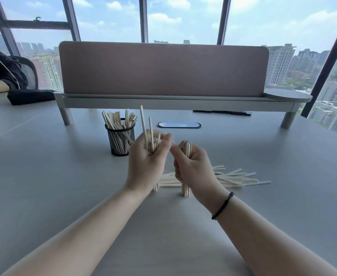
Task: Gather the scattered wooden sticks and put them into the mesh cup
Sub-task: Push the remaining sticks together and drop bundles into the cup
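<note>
A black mesh cup (120, 140) stands on the grey table (44, 176), with several pale wooden sticks (117, 120) upright in it. My left hand (146, 162) is just right of the cup, closed around a loose bundle of sticks (148, 132) that poke up unevenly. My right hand (191, 168) grips a tighter upright bundle of sticks (185, 191), its lower end resting near the table. Behind and to the right of both hands lies a scattered pile of sticks (235, 177) flat on the table.
A pinkish divider screen (163, 68) on a raised grey shelf (173, 101) spans the table's far side. A cable port (179, 124) sits behind the cup. Another person (2, 74) sits at far left with a black bag (30, 96).
</note>
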